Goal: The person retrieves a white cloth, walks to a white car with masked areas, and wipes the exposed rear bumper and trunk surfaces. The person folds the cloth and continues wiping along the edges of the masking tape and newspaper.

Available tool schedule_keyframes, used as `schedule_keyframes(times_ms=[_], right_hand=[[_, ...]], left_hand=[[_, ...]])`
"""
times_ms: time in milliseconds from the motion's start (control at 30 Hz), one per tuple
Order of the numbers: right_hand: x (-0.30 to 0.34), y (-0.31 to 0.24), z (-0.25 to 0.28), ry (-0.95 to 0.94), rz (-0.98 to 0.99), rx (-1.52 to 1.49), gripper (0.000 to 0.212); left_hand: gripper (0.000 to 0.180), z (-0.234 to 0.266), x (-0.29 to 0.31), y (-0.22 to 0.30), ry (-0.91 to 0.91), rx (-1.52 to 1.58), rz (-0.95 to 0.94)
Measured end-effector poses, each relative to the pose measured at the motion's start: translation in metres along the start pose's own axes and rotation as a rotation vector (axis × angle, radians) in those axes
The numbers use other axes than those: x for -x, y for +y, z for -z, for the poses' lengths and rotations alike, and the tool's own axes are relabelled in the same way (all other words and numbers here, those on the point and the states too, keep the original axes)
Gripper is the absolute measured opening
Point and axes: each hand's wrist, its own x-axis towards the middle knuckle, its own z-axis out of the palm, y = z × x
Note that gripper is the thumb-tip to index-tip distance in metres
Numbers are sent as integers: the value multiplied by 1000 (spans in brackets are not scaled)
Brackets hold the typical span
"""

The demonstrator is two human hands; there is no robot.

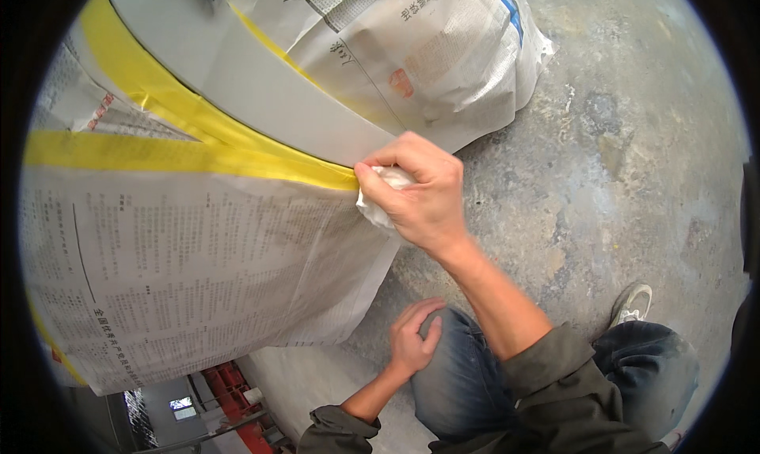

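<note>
While I watch from the head view, I log these items:

Right hand: my right hand (pixel 423 194) is curled shut around a crumpled white cloth wad (pixel 385 193), fingertips pressed to the surface ahead of it.

Cloth: the wad sits inside the fist, showing at the thumb side and just below the palm.

Tape: a wide yellow masking tape strip (pixel 182 155) ends right at the fingertips and runs away to the left of the hand; a second yellow strip (pixel 150 86) climbs up and left from it.

Panel: a smooth curved grey panel (pixel 261 90) lies just above and left of the knuckles.

Paper: a printed newspaper sheet (pixel 198 272) hangs below the tape, under and left of the hand; another newspaper sheet (pixel 427 50) lies above it.

Left hand: my left hand (pixel 413 337) rests open, fingers loosely bent, on my blue denim knee (pixel 459 375), well below the right hand.

Floor: mottled grey concrete floor (pixel 617 161) spreads to the right of both hands.
</note>
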Motion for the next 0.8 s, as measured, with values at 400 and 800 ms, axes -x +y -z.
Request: schedule_keyframes(times_ms=[400,800], right_hand=[[-10,15,14,-108,181,67,8],[-12,9,10,-104,84,-50,8]], left_hand=[[25,0,-1,0,11,39,26],[26,-1,-1,-1,-2,-2,7]])
